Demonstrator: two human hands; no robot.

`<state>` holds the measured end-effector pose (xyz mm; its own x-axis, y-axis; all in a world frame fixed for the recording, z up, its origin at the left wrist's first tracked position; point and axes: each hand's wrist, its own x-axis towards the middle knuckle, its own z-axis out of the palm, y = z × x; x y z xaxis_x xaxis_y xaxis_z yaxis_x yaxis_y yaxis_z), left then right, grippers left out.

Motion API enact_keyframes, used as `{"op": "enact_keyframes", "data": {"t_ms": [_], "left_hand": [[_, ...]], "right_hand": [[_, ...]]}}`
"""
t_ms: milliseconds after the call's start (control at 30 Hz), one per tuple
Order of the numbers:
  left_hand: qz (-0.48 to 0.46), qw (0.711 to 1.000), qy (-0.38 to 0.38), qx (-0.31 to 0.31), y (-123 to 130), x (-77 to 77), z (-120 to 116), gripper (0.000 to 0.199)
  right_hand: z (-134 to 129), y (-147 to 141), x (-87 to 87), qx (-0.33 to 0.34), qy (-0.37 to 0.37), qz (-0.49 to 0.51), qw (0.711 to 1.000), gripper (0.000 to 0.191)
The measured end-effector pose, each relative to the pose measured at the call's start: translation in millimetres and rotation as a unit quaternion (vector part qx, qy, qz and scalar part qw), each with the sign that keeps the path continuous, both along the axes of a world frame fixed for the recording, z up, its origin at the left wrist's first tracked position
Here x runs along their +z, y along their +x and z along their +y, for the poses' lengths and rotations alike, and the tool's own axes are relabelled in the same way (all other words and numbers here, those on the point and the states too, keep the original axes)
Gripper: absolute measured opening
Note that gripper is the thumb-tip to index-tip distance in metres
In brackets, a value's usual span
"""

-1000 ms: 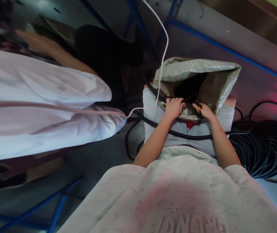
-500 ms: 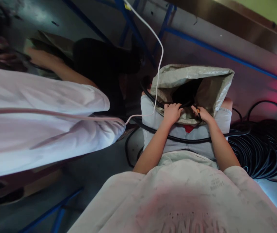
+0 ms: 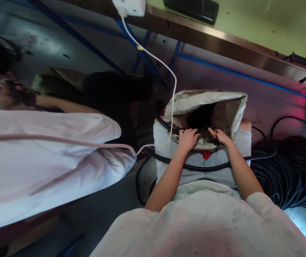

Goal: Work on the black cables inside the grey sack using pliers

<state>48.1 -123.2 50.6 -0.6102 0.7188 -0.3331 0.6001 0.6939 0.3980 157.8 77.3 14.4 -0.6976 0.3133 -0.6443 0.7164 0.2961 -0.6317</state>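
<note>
My left hand point(image 3: 188, 139) is closed on a black cable point(image 3: 166, 124) at the near rim of an open woven sack point(image 3: 211, 96) on my lap. Just to its right, my right hand point(image 3: 219, 136) is wrapped round a small tool with orange on its handle point(image 3: 215, 132), held over the sack's mouth near the cable's end. The tool's working end is too dark to make out. Another stretch of black cable point(image 3: 206, 168) crosses my lap under my forearms.
Coiled black cable point(image 3: 289, 171) lies on the floor at the right. A thin white cord point(image 3: 175, 76) hangs from a white box point(image 3: 133, 7) at the table edge point(image 3: 222, 41). A person in white point(image 3: 48, 160) is close on the left. Blue frame bars point(image 3: 222, 66) run below the table.
The view has tilted up, so more of the table, the white box and a dark object on it show. Both hands keep their places at the sack, with the tool slightly shifted.
</note>
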Motion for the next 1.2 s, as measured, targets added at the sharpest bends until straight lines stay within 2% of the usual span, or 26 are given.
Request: {"op": "enact_keyframes", "data": {"t_ms": [233,467,767,1200], "left_hand": [[0.004,1.0,-0.002,-0.003,-0.6,-1.5,0.8,0.037],[-0.002,1.0,-0.009,-0.003,-0.5,0.8,0.5,0.036],[0.006,1.0,-0.006,-0.01,-2.4,-7.1,4.7,0.035],[-0.003,1.0,-0.011,-0.01,-2.1,-6.0,5.4,0.035]], "right_hand": [[0.9,-2.8,-4.8,0.006,-0.008,0.013,1.0,0.07],[0.4,-4.1,-5.3,0.029,0.018,0.003,0.999,0.068],[10.1,-7.4,-15.4,0.007,-0.001,0.013,1.0,0.07],[15.3,-18.3,-12.4,0.025,-0.017,0.009,1.0,0.067]]}}
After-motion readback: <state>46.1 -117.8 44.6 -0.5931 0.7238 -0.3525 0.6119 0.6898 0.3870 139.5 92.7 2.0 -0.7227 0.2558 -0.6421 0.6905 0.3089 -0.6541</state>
